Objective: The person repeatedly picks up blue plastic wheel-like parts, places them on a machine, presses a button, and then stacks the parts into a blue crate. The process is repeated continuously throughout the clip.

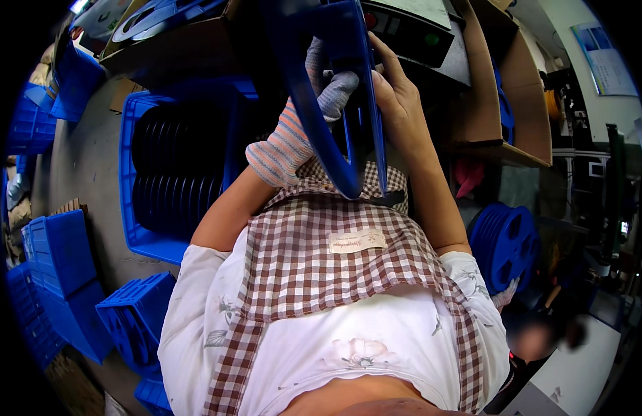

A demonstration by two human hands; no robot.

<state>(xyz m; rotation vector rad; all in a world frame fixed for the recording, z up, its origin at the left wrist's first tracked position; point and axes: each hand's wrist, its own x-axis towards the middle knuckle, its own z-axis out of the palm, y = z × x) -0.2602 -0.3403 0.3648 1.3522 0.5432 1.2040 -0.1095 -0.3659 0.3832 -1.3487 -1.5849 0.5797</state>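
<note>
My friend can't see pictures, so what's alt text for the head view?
A gloved left hand and a bare right hand hold a blue reel in front of a checked apron. A blue crate of dark discs stands to the left, a carton to the right.

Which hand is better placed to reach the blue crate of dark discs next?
Left, probably: the left hand is nearer the blue crate; the right hand is beyond the blue reel. Both hold the reel, so neither looks free.

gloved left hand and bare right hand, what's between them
In the head view, a blue reel flange, seen nearly edge-on, stands between the gloved left hand and the bare right hand.
</note>
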